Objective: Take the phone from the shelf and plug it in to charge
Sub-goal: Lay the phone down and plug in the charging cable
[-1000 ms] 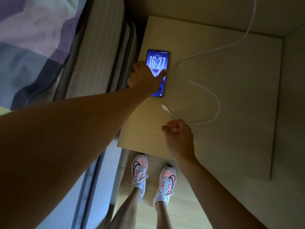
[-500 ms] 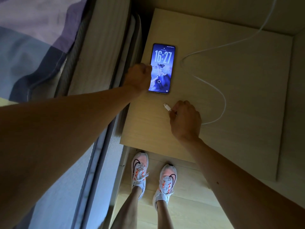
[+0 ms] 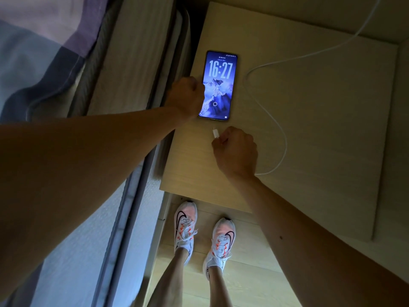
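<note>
Two hands work together: the right hand [image 3: 235, 151] pinches the white cable [image 3: 274, 120] behind its plug [image 3: 215, 132], aimed at the port just ahead, while the curled left hand [image 3: 187, 95] steadies the phone [image 3: 219, 85], flat on the desk [image 3: 321, 129], reading "16:27".

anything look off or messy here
Nothing stands out. The phone lies flat and lit on the nightstand, the white cable loops loosely beside it, its plug pinched in the right hand.
</note>
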### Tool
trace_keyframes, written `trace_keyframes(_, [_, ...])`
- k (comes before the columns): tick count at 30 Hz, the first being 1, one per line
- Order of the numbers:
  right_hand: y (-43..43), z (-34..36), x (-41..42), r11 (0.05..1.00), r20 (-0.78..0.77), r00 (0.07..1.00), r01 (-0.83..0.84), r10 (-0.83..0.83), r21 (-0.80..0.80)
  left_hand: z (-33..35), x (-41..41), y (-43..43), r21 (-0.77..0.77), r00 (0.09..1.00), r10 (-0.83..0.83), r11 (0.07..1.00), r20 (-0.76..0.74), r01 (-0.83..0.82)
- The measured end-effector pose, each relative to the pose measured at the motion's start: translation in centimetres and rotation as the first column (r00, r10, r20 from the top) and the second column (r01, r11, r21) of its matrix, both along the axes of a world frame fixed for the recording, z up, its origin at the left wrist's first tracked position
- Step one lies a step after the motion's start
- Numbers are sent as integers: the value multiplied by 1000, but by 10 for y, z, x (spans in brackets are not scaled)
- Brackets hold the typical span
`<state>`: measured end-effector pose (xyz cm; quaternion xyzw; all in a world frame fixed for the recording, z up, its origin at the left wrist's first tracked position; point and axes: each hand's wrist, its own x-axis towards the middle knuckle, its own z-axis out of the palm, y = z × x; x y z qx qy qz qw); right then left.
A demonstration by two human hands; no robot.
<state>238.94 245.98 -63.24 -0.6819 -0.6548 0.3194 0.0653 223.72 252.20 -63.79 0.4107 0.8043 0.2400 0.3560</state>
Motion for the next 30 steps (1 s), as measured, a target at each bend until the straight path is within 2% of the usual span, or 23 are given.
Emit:
trace_keyframes(8, [8, -11, -8, 998, 13, 998, 64, -64, -15, -2, 2, 1, 4, 999, -6, 1000, -35, 6])
trace_keyframes(22, [6, -24, -19, 991, 15, 995, 101, -103, 92, -6, 7, 4, 0, 986, -15, 1000, -164, 15])
trace_keyframes(25, [5, -25, -20, 987, 32, 994, 103, -107, 124, -5, 15, 9, -10, 975, -8, 1000, -222, 6])
trace_keyframes(30, [5, -26, -25, 977, 34, 992, 115, -122, 177, -4, 41, 27, -67, 971, -29, 998, -237, 14])
